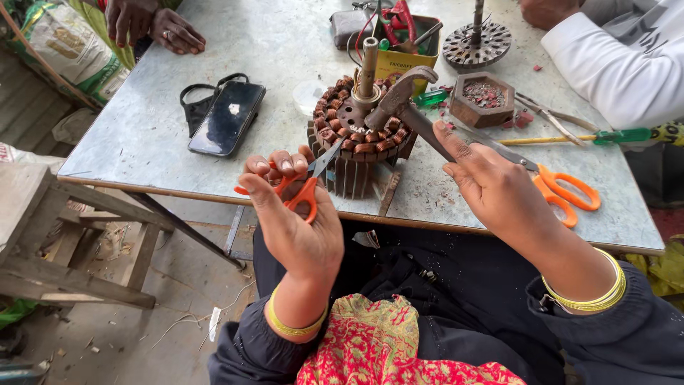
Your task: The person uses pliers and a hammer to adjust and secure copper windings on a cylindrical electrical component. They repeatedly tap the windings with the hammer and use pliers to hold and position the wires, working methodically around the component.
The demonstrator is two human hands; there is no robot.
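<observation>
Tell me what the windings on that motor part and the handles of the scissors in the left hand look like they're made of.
The windings on the motor stator look like copper wire: reddish-brown, glossy coils ringing the core. The handles of the scissors in the left hand look like moulded plastic: bright orange, smooth, uniform colour. The right hand holds a hammer, apparently dull grey metal.

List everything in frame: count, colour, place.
motor stator: 1, copper windings, table edge, centre
hammer: 1, grey head, resting on the stator
scissors: 1, orange handles, in left hand
second scissors: 1, orange handles, table, right
phone: 1, black, table, left
hexagonal tray: 1, brown, right of stator
screwdriver: 1, green handle, far right
yellow box: 1, behind stator
table: 1, pale grey
other people's hands: top left; sleeve top right
left hand: holds scissors
right hand: grips hammer handle
</observation>
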